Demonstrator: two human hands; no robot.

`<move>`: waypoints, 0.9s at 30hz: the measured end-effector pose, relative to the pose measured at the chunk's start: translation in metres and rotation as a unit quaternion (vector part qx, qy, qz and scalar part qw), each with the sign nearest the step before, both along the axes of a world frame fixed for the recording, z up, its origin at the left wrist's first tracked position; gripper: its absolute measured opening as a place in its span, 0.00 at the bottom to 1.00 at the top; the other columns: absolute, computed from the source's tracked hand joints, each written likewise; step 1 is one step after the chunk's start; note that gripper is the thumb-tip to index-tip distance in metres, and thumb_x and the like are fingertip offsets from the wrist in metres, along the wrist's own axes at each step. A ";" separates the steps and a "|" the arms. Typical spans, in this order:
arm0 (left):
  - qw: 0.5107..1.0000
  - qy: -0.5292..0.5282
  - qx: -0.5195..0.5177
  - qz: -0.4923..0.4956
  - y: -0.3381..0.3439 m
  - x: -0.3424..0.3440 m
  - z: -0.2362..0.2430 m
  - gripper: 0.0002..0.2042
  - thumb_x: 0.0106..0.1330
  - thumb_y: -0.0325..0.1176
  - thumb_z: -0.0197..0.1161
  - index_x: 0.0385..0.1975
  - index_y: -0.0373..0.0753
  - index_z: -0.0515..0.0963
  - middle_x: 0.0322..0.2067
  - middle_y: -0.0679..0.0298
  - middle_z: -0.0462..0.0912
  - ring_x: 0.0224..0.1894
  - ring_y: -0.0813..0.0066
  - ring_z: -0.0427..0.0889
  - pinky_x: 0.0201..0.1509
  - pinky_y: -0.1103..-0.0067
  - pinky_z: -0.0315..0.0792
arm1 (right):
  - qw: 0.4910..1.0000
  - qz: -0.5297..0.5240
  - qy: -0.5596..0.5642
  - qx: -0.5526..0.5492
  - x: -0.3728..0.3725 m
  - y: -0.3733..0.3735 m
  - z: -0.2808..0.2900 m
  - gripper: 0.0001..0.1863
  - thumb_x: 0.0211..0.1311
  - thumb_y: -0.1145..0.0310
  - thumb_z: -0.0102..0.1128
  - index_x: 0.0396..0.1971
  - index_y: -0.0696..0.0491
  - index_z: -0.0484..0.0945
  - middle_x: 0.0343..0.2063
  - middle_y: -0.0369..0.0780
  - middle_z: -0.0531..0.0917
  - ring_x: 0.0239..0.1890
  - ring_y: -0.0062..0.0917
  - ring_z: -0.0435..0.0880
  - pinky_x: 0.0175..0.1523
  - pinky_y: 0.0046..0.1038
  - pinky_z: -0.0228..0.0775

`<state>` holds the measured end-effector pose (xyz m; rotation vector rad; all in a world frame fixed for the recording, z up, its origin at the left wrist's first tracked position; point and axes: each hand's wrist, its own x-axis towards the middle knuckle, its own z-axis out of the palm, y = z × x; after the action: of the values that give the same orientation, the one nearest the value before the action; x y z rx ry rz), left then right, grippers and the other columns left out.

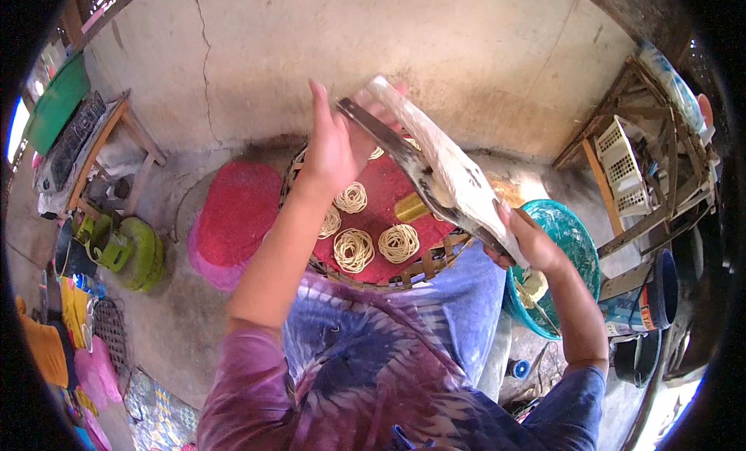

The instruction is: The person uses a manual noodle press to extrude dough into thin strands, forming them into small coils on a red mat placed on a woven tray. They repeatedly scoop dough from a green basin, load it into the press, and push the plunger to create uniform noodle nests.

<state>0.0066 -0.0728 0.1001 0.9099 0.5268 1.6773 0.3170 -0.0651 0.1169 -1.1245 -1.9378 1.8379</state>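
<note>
A long wooden hand press (pixel 458 167), one arm pale and dusted white, the other dark, slants over a round woven tray (pixel 423 272). My right hand (pixel 527 235) grips its lower right end. At its upper left end my left hand (pixel 339 144) is open, thumb up and fingers stretched out; they blur and partly pass behind the press. A brass-coloured cylinder (pixel 412 208) shows below the press. On the tray's red cloth (pixel 377 241) lie several coiled nests of pale dough strands (pixel 353 249), and the press hides part of the tray.
At the right stands a teal basin (pixel 571 218) with pale dough (pixel 531 288) in it, beside a blue-rimmed bucket (pixel 664 288). A red-topped stool (pixel 237 214) and a green gas cylinder (pixel 140 253) are to the left. Beyond the tray rises a cracked wall (pixel 350 39).
</note>
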 end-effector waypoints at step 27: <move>0.931 -0.357 -0.026 0.069 0.064 -0.055 -0.030 0.19 0.67 0.49 0.30 0.23 0.45 0.63 0.16 0.71 0.62 0.21 0.74 0.64 0.33 0.72 0.63 | 0.966 -0.022 -0.206 0.153 -0.094 0.038 0.006 0.39 0.66 0.36 0.37 0.41 0.63 0.77 0.19 0.41 0.78 0.19 0.25 0.80 0.23 0.27 0.74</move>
<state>-0.0488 -0.0090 0.0704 0.1777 0.1327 1.9599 0.2231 -0.0268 0.1226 -1.5131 -2.2921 1.2897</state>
